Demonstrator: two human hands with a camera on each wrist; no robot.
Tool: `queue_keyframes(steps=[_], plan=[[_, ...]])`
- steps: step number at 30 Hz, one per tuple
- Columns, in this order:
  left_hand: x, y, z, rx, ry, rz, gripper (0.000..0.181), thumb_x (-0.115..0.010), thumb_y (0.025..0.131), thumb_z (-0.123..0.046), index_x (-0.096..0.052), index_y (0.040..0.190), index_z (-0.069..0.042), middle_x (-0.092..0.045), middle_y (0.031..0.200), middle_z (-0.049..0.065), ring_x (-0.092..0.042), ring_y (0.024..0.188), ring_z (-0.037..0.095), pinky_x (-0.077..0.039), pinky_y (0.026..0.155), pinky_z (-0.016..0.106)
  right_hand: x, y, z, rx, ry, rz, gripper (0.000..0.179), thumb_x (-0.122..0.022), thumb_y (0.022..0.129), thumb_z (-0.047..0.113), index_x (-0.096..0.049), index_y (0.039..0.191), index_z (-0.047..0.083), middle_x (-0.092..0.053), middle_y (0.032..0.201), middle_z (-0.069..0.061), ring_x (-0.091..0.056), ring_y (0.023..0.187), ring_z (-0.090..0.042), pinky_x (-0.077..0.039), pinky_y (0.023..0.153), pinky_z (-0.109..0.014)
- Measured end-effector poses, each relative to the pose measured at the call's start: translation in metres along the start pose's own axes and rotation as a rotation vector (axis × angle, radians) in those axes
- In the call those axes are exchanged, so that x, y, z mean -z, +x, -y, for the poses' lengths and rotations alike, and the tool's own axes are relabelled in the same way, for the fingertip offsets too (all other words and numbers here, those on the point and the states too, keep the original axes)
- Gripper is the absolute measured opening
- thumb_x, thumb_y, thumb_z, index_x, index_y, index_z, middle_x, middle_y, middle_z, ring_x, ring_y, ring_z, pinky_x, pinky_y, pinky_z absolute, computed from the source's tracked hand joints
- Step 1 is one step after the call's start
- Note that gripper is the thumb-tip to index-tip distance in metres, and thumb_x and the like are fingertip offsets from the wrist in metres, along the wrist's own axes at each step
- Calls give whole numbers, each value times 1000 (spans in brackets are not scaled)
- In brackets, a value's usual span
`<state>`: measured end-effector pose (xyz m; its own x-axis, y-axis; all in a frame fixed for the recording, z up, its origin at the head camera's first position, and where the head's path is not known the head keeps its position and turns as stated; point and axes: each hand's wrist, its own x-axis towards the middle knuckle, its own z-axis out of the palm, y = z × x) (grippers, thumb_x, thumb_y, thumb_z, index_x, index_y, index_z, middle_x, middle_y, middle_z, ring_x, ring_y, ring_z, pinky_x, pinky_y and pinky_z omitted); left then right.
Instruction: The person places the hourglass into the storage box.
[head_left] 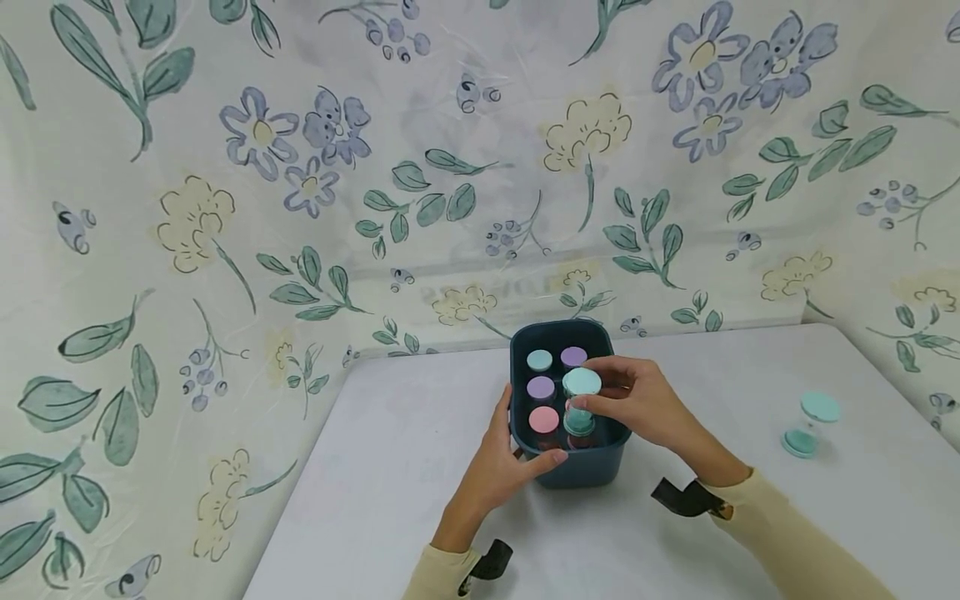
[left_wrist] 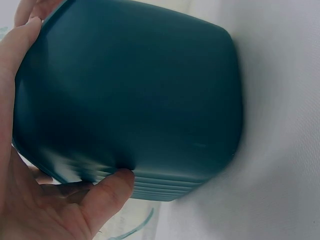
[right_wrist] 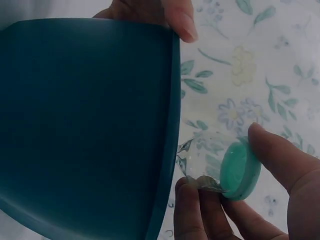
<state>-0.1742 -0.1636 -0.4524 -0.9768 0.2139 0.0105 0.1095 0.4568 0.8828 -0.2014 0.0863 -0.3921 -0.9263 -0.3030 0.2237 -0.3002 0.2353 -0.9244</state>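
A dark teal bin (head_left: 581,471) stands on the table, with several sand timers inside whose round ends are mint, purple (head_left: 541,387) and pink (head_left: 543,419). My left hand (head_left: 497,467) grips the bin at its near left corner, fingers along the left side and thumb at the front rim. My right hand (head_left: 639,402) pinches a clear sand timer with mint ends (right_wrist: 207,157) between thumb and fingers. It is held upright over the bin's near right part; its lower end is partly hidden by the rim in the right wrist view.
Another mint-ended sand timer (head_left: 820,408) stands on the white table (head_left: 420,442) to the right of the bin. Behind the table hangs a floral-patterned cloth (head_left: 480,125), close to the bin's far end.
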Motion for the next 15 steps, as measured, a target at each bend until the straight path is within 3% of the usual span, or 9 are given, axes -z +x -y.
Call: queue_keyframes(steps=[15], plan=[[0, 0, 0, -11, -8, 5, 120, -82, 83, -54, -2, 167, -25, -19, 174, 0, -40, 153, 26, -46, 115, 57, -17, 0, 1, 18, 29, 98, 48, -83, 88, 14, -65, 129, -2, -71, 116, -20, -76, 99, -25, -65, 83, -29]])
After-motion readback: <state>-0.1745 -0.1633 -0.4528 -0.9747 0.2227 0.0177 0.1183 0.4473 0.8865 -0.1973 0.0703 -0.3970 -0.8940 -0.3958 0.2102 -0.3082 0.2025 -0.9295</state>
